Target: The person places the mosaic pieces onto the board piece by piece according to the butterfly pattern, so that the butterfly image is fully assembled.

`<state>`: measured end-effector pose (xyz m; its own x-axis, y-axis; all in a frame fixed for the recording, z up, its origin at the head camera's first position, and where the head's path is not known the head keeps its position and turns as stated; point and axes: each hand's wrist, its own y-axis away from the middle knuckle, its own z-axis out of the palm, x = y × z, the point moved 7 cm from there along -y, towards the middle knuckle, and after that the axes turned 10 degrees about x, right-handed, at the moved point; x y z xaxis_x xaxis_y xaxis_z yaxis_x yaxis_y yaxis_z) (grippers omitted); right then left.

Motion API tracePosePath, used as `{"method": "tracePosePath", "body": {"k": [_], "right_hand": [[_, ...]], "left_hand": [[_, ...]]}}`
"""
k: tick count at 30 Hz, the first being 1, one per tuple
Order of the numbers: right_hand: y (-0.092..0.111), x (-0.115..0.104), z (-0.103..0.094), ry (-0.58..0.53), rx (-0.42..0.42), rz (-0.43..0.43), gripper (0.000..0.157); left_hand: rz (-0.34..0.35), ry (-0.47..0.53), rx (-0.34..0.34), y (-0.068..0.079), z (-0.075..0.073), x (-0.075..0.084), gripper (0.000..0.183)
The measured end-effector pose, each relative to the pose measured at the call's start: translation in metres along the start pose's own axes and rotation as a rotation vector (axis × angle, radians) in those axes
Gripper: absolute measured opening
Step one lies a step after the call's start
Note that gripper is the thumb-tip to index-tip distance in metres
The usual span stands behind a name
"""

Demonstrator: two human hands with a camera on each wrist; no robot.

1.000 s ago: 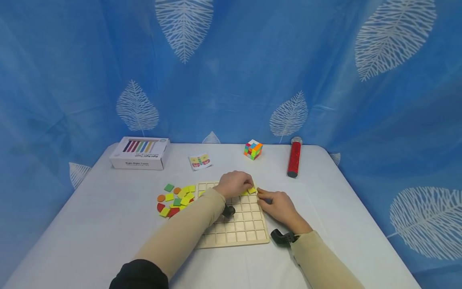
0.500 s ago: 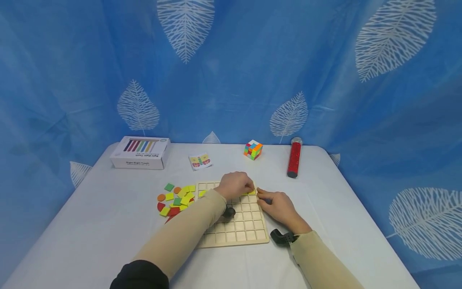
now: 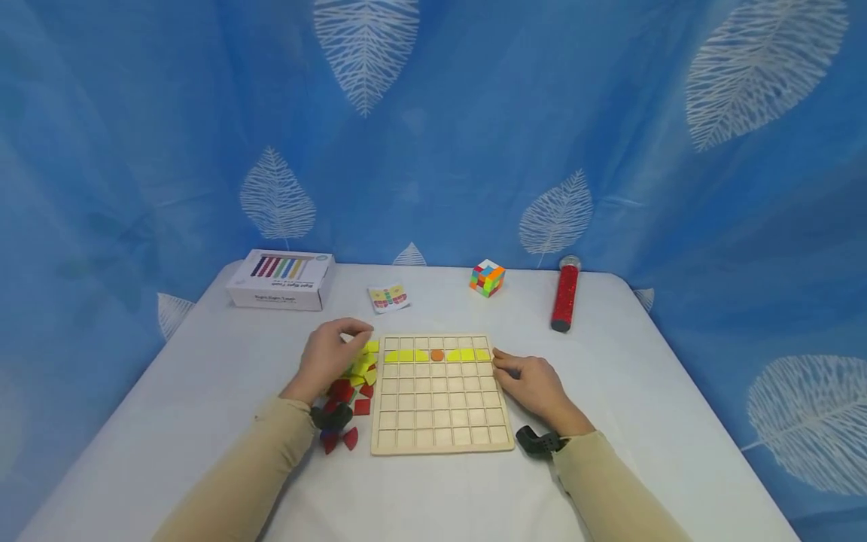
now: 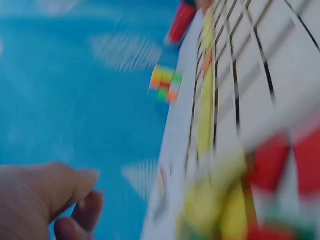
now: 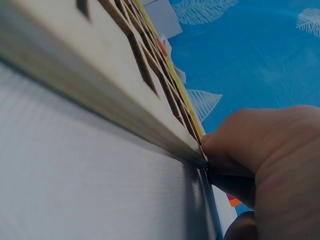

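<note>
A light wooden grid board [image 3: 433, 403] lies flat on the table, with a row of yellow pieces [image 3: 406, 355] and one orange disc [image 3: 436, 355] in its cells near the far edge. My left hand [image 3: 328, 357] is over the heap of loose pieces left of the board. Its fingers [image 4: 80, 187] are loosely bent, with nothing visible between them. Under and beside that hand lie yellow pieces [image 3: 366, 365] and red pieces [image 3: 362, 407], partly hidden by it. My right hand [image 3: 535, 384] holds the board's right edge near the far corner, its fingertips [image 5: 212, 142] against the rim.
Behind the board lie a small picture card [image 3: 389, 298] showing a butterfly pattern and a coloured puzzle cube [image 3: 487, 278]. A white printed box [image 3: 281, 280] stands at the back left, a red tube [image 3: 565, 295] at the back right. Blue leaf-patterned cloth hangs behind the table.
My left hand has moved from the board's far right to the loose pieces on the left, uncovering the row of pieces. My right hand stays at the board's edge. The view has shifted slightly.
</note>
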<state>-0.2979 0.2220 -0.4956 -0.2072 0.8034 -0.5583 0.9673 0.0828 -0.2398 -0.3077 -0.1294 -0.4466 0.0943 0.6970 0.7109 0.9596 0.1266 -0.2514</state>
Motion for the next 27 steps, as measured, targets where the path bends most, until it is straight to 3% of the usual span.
{"method": "tracePosePath", "body": {"k": [4, 7, 9, 16, 27], "right_hand": [[0.0, 0.003, -0.003, 0.013, 0.005, 0.011, 0.036], [0.001, 0.003, -0.004, 0.007, 0.012, -0.011, 0.035], [0.001, 0.001, -0.004, -0.005, 0.02, -0.027, 0.034], [0.0, 0.0, 0.0, -0.023, 0.017, -0.052, 0.034], [0.0, 0.0, 0.0, -0.013, 0.007, -0.035, 0.035]], "left_hand": [[-0.217, 0.06, 0.066, 0.004, -0.015, -0.048, 0.031], [-0.265, 0.055, 0.047, 0.01, -0.012, -0.062, 0.033], [-0.247, 0.025, 0.02, 0.013, -0.009, -0.063, 0.033], [-0.083, -0.139, -0.052, 0.02, -0.001, -0.052, 0.031], [-0.053, -0.209, -0.109, 0.021, 0.003, -0.052, 0.038]]}}
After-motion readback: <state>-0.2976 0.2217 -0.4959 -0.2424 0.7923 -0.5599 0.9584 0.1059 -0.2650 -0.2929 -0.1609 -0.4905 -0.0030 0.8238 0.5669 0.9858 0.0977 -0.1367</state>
